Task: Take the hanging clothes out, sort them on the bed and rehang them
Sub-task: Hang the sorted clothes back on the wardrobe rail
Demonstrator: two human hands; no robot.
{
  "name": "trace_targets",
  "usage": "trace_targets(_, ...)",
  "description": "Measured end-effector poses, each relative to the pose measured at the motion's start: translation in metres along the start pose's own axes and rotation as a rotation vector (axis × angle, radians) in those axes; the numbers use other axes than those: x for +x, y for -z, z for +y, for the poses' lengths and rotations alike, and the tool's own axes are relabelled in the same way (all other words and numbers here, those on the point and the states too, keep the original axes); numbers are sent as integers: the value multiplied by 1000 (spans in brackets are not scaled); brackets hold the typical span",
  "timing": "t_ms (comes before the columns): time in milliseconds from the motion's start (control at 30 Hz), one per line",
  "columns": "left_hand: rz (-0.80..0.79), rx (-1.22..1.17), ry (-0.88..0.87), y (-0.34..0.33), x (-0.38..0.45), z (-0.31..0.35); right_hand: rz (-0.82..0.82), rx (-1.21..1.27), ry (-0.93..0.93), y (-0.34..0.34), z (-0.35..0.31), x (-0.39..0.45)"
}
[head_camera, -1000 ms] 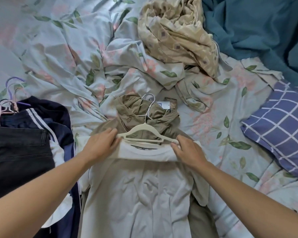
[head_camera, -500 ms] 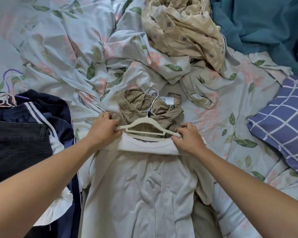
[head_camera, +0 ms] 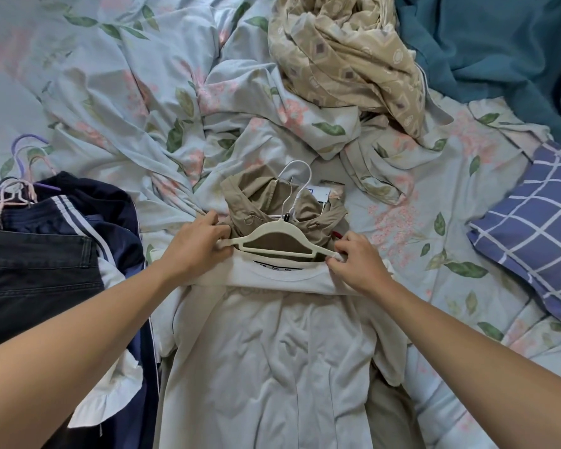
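Note:
A white T-shirt (head_camera: pixel 272 358) lies flat on the bed in front of me. At its collar sits a cream hanger (head_camera: pixel 274 234), its arms out of the neck opening. My left hand (head_camera: pixel 196 244) grips the hanger's left end together with the shirt's shoulder. My right hand (head_camera: pixel 358 264) pinches the hanger's right tip at the collar. Under the shirt lies a khaki hooded garment (head_camera: pixel 263 196) with a white wire hanger (head_camera: pixel 297 186) on it.
A pile of dark clothes (head_camera: pixel 55 254) with pastel hangers (head_camera: pixel 17 186) lies at the left. A crumpled beige patterned cloth (head_camera: pixel 344 59) and a teal blanket (head_camera: pixel 486 50) lie at the back. A blue checked pillow (head_camera: pixel 538 222) is at the right, all on the floral bedsheet (head_camera: pixel 110 102).
Both hands have slid the cream hanger a little farther from me, out of the shirt's collar. My right hand went from lying on the shoulder to pinching the hanger's tip.

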State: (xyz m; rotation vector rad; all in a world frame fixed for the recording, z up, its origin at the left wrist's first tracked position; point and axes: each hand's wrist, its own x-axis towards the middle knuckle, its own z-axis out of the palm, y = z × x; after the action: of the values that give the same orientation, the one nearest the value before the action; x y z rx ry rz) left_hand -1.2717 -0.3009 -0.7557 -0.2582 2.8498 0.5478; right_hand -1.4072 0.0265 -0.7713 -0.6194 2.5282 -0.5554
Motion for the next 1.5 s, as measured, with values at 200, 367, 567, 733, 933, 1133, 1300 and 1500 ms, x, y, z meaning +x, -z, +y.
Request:
trace_targets(200, 59, -89, -38, 46, -26, 17, 107, 127, -25, 45, -23, -32)
trace_targets(367, 106, -173, 6, 124, -88, 58, 193, 159, -21, 107, -65, -100)
trace_targets(567, 99, -296, 50, 237, -193, 127, 188, 239, 34, 196, -130, -206)
trace_targets(733, 180, -253, 170, 300, -291, 178, 134, 264, 172, 248, -174, -278)
trace_targets(933, 336, -242, 367, 335, -410, 228, -62, 227, 440, 296, -220, -327)
trace_targets(1133, 590, -269, 577, 354, -519, 249, -181, 181, 737, 317, -296, -353)
trace_targets(1300, 834, -230, 773, 354, -615, 267, -263, 126, 943, 300, -373, -375)
trace_targets(1500, 993, -255, 986, 328, -732, 294, -463, 122, 1147, 254, -449, -436)
